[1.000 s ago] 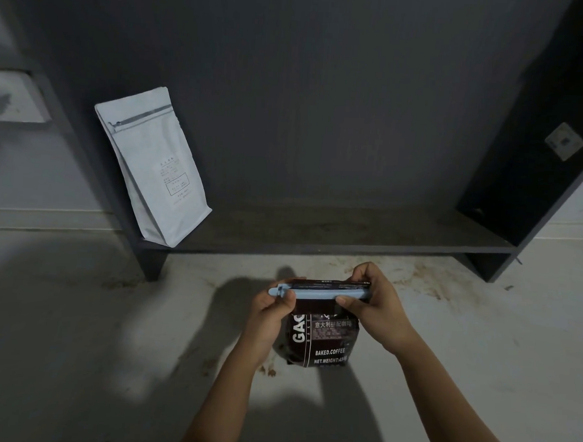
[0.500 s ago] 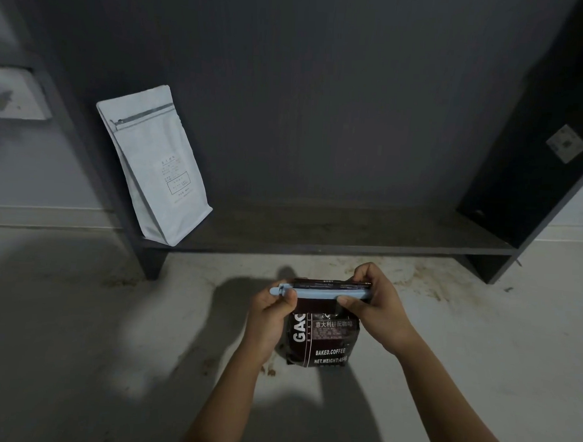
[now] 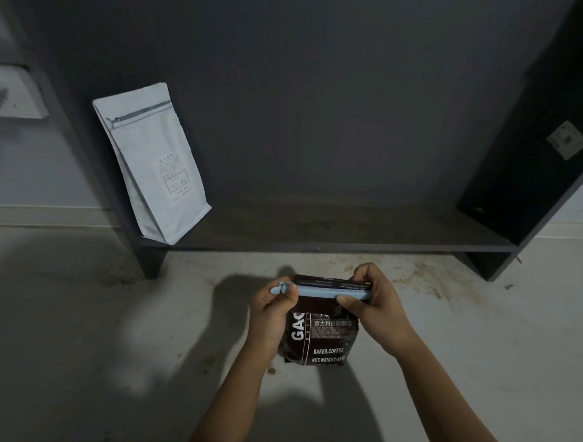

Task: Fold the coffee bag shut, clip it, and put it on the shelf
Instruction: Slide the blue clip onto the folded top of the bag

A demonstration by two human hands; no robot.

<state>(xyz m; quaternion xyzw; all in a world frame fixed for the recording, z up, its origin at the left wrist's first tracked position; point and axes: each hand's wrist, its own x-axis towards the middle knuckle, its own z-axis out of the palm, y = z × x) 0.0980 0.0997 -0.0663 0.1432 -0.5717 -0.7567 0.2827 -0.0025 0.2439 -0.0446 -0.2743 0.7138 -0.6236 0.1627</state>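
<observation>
Coffee bag [image 3: 321, 337] is standing on the floor [image 3: 479, 349], just in front of the shelf [image 3: 350, 234], top folded over. Blue clip [image 3: 333, 293] runs across the fold. My left hand [image 3: 270, 316] has fingers pinched closed on the clip's left end; my right hand [image 3: 372, 302] has fingers closed around the right end and the bag's top corner. Whether the clip is fully latched I can't tell.

Handling guess: soft foil-type pouch, moderately heavy with beans, glossy so likely slippery (body will sag if grabbed low). Don't lift by the clip alone, it may slide off. Better to grip the folded top plus one side wall, or cup the base. The shelf has open board right of the white bag [image 3: 151, 166], which leans against the left side panel. Set it down flat, base first.
</observation>
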